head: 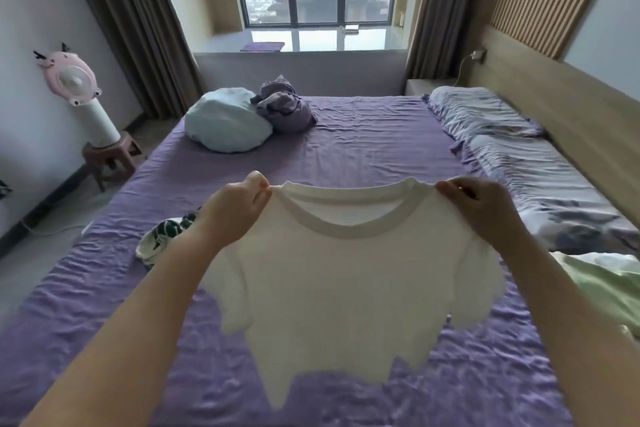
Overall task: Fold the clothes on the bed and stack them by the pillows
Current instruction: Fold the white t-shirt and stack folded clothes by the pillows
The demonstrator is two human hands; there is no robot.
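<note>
Two bare hands lift a white short-sleeved cotton T-shirt [322, 284] above the wrinkled purple bedsheet [104, 315] as we look down from head height. Our left hand [239, 208] pinches the shirt's shoulder seam beside the pale grey ribbed collar, fingers and thumb curled on the fabric; our right hand [478, 204] pinches the opposite shoulder in the same way. Between the two hands the neckline stretches nearly level, and the body of the shirt hangs down toward us, its sleeves drooping under each wrist and its uneven hem hanging over the sheet; we cannot tell whether the hem touches it.

Just beneath our left forearm lies a crumpled white garment with a dark green leaf print [166, 232], partly hidden by the arm. Beyond our left hand, well apart from it, a rounded pale blue bundle of cloth [225, 121] touches a crumpled lilac-grey heap of fabric [284, 107] near the far edge of the bed. To the outside of our right hand, two pillows in blue-and-lilac patterned cases [519, 156] lie end to end along the light wooden headboard [571, 107]. Below our right forearm, a light green piece of cloth [602, 291] shows at the frame's edge.

Far off to the left of our left hand, a pink and white fan [74, 83] stands on a small brown stool [110, 152] on the floor.
</note>
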